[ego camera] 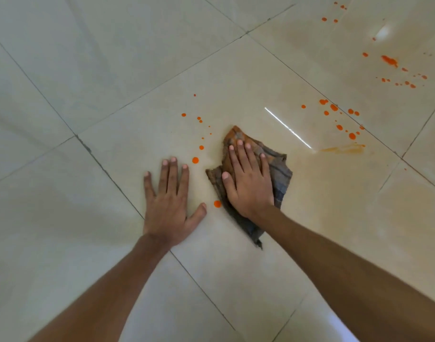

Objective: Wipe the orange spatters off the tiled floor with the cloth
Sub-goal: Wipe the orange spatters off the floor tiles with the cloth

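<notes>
Both bare forearms reach in from the near edge of the glossy beige tiled floor (pixel 88 70), and the left hand (pixel 168 206) lies palm-down on bare tile at the tile's left grout line, its fingers straight and slightly spread. Just beside it, the right hand (pixel 248 183) presses flat, fingers straight and close together, on the crumpled grey-brown, orange-stained cloth (pixel 282 178) near that tile's middle. Round orange spatters (pixel 195 160) dot the tile between and beyond the hands, a thin orange smear (pixel 345 149) lies near its right corner, and more drops (pixel 389 60) scatter over the far right tiles.
</notes>
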